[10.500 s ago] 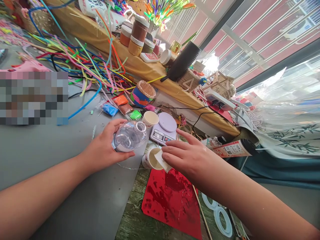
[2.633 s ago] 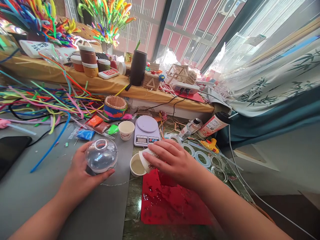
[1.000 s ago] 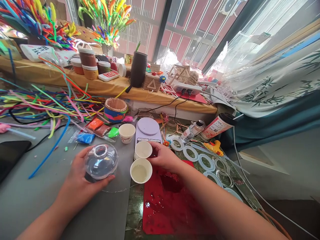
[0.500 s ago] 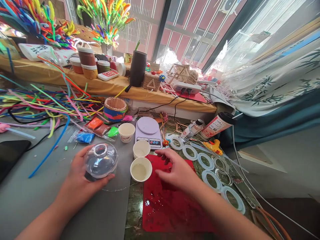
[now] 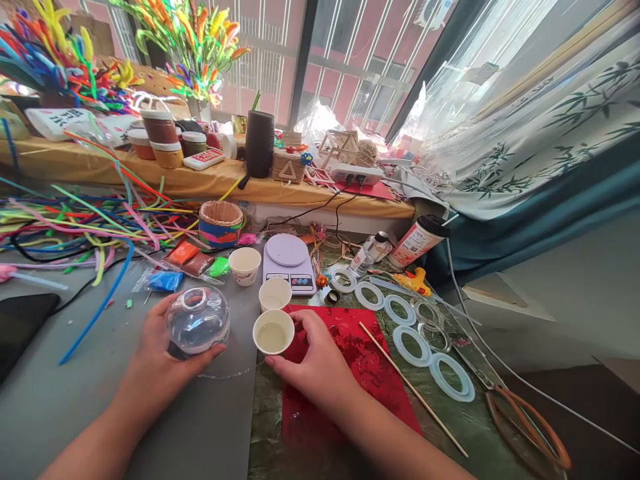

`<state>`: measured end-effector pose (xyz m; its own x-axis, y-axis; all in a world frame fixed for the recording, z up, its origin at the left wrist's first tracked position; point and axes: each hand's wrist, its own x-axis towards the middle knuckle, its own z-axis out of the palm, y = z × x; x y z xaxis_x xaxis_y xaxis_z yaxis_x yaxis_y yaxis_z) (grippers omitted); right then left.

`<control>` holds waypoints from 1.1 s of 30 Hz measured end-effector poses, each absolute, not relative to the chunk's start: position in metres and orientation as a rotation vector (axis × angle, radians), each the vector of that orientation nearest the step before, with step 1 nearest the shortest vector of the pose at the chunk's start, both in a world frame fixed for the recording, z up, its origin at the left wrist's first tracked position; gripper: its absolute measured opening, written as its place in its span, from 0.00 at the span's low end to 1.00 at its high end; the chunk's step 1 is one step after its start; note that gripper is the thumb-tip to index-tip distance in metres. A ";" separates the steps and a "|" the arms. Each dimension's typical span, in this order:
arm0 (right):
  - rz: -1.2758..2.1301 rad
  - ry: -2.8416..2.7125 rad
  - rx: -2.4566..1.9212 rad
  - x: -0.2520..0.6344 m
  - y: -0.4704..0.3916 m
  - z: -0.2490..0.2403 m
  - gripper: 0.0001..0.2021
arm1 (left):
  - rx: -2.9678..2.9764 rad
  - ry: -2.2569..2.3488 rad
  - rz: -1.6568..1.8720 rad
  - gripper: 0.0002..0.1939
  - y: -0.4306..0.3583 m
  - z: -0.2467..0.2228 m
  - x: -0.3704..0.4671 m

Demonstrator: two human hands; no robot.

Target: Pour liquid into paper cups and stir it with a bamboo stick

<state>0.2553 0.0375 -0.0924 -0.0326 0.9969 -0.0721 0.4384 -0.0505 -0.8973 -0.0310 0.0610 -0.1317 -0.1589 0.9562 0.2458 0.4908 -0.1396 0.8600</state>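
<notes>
My left hand (image 5: 165, 360) is wrapped round a squat, clear round bottle (image 5: 203, 325) with an uncapped neck, over the grey mat. My right hand (image 5: 317, 363) has its thumb and fingers closed about the near paper cup (image 5: 273, 332), which holds a pale, clear liquid. Just behind that one stands a second paper cup (image 5: 276, 291). A third, printed paper cup (image 5: 245, 267) is farther back and to the left. The lilac kitchen scale (image 5: 289, 263) sits behind them. Beneath my right forearm lies a wet, shiny red sheet (image 5: 350, 333).
Several translucent ring moulds (image 5: 411, 345) lie on the right, with a wooden stick (image 5: 415, 390) and scissors (image 5: 530, 423) near them. A clear bottle (image 5: 370, 253), a drink cup (image 5: 419, 241) and a yellow glue gun (image 5: 414, 281) are behind. Pipe cleaners (image 5: 100, 227) pile up at left.
My right hand has moved left and closed on the near cup; before, it hovered apart from it. The wooden stick and a small black cap now show. My left hand keeps the bottle.
</notes>
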 end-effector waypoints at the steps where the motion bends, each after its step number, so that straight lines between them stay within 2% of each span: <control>1: 1.039 -1.551 -1.554 0.255 0.036 -0.093 0.29 | 1.607 1.643 1.256 0.48 0.060 -0.131 -0.029; 6: 1.051 -1.567 -1.520 0.256 0.029 -0.094 0.28 | 1.609 1.633 1.238 0.52 0.061 -0.129 -0.031; 9: 1.057 -1.577 -1.517 0.256 0.024 -0.095 0.28 | 1.663 1.598 1.180 0.48 0.065 -0.130 -0.038; 15: 1.108 -1.533 -1.586 0.258 0.017 -0.098 0.38 | 1.642 1.597 1.158 0.49 0.066 -0.134 -0.043; 18: 1.051 -1.560 -1.622 0.257 0.018 -0.098 0.35 | 1.655 1.632 1.160 0.43 0.062 -0.129 -0.037; 20: 1.017 -1.612 -1.640 0.255 0.020 -0.097 0.32 | 1.655 1.667 1.159 0.42 0.060 -0.126 -0.034; 27: 0.943 -1.714 -1.676 0.248 0.024 -0.101 0.20 | 1.600 1.651 1.239 0.53 0.063 -0.131 -0.033; 33: 0.924 -1.745 -1.709 0.246 0.022 -0.103 0.23 | 1.707 1.671 1.165 0.46 0.063 -0.128 -0.037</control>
